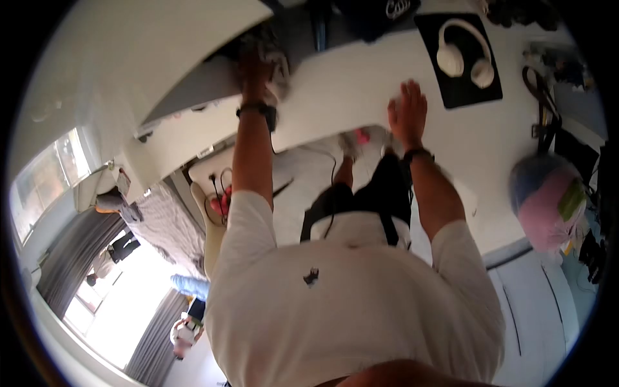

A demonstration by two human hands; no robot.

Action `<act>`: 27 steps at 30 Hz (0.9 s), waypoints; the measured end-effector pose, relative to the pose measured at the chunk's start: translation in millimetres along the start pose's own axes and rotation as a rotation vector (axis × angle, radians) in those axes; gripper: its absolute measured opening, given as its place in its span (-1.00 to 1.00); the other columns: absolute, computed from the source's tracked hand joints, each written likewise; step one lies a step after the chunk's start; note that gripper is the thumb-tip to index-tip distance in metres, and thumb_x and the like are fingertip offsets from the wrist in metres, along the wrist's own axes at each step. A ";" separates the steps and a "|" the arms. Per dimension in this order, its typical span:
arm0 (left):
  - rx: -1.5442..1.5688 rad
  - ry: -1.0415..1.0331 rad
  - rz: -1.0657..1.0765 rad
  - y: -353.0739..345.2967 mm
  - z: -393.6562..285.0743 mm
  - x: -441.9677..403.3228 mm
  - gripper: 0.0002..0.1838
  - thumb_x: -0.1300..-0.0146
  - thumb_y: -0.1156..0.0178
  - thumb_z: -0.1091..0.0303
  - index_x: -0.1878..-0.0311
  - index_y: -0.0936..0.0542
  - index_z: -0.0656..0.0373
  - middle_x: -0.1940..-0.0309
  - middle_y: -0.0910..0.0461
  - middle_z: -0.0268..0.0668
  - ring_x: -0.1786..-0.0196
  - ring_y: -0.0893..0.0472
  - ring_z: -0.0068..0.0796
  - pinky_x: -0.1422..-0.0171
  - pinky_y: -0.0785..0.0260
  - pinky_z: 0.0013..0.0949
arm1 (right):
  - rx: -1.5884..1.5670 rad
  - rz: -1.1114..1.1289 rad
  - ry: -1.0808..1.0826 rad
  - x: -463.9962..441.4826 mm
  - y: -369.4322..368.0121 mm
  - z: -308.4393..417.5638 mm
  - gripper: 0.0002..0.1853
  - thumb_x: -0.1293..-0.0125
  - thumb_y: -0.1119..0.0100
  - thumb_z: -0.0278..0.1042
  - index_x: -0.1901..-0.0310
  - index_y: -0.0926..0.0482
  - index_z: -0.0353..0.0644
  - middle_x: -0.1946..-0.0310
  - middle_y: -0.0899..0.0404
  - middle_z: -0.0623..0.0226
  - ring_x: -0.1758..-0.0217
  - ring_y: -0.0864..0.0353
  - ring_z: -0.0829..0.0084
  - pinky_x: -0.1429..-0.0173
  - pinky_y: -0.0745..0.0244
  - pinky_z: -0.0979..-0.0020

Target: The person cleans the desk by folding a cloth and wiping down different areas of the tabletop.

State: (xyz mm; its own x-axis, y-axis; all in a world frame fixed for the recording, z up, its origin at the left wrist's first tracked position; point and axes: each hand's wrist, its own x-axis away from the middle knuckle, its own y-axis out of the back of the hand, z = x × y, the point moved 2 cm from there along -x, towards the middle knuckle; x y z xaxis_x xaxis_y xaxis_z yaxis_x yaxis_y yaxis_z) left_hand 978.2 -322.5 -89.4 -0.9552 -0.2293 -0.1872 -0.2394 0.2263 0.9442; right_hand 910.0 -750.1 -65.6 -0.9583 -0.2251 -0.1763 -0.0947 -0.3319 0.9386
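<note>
White desk (348,87) fills the upper part of the head view, with a curtained window (113,290) bright at the lower left and a bulging plastic bag (548,203) at the right.

The left hand (253,72) reaches over the far left of the desk into shadow. A pale, crumpled cloth (278,69) lies bunched against it; the fingers are too dark and blurred to tell how far they are closed, or whether they truly grip it. If the hold is loose, the cloth could slip away, and its folds could catch on the dark clutter close by, which the shadow makes hard to see.

The right hand (409,113) is empty and flat, palm toward the desktop, fingers extended and thumb apart; whether it presses down cannot be told. Just beside it, white over-ear headphones (450,59) lie on a black rectangular mat (462,95). A careless sideways sweep could knock or drag both.

Lower down, a thin black cable (333,175) hangs in front of the body, slack enough that leaning or turning might snag it on the desk edge.
</note>
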 end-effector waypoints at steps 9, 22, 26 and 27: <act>0.110 0.532 0.224 49.0 -40.7 56.2 -0.21 -0.06 -0.37 0.16 -0.36 -0.31 0.14 -0.21 -0.40 0.06 -0.25 -0.42 0.08 -0.30 -0.33 -0.04 | 0.010 -0.015 0.046 -4.2 2.5 7.0 -0.46 -0.38 0.01 -0.16 -0.33 -0.28 -0.20 -0.43 -0.17 0.11 -0.52 -0.09 0.09 -0.49 -0.04 -0.05; -0.026 0.303 0.479 5.2 -126.2 168.5 -0.03 -0.29 -0.13 -0.07 -0.56 0.16 0.13 -0.56 0.27 0.00 -0.57 0.29 0.23 -0.48 0.29 0.39 | -0.371 0.396 0.543 30.9 9.9 127.2 -0.30 -0.14 0.00 -0.65 -0.39 -0.25 -0.19 -0.43 -0.19 0.12 -0.52 -0.12 0.13 -0.53 -0.07 0.16; 0.099 0.079 0.521 -7.5 -157.6 177.7 -0.06 -0.25 -0.17 0.10 -0.57 0.14 -0.03 -0.58 0.33 -0.08 -0.58 0.36 0.17 -0.49 0.40 0.39 | -0.454 0.297 0.420 42.4 18.6 123.6 -0.29 -0.10 -0.05 -0.62 -0.38 -0.22 -0.26 -0.38 -0.22 0.05 -0.49 -0.15 0.07 -0.49 -0.14 0.13; 0.111 0.081 0.522 -3.7 -166.9 174.3 -0.06 -0.25 -0.17 0.10 -0.57 0.14 -0.03 -0.58 0.33 -0.08 -0.58 0.36 0.17 -0.49 0.40 0.39 | -0.442 0.303 0.420 44.6 18.9 114.7 -0.29 -0.10 -0.05 -0.62 -0.38 -0.22 -0.26 -0.38 -0.22 0.05 -0.49 -0.15 0.07 -0.49 -0.14 0.13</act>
State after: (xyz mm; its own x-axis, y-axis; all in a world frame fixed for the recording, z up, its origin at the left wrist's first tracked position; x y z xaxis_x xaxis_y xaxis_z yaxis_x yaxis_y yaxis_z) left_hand 841.7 -521.3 -80.3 -0.9368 -0.1304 0.3247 0.2423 0.4276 0.8709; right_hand 834.6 -661.4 -21.7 -0.7303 -0.6743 -0.1089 0.3661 -0.5211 0.7710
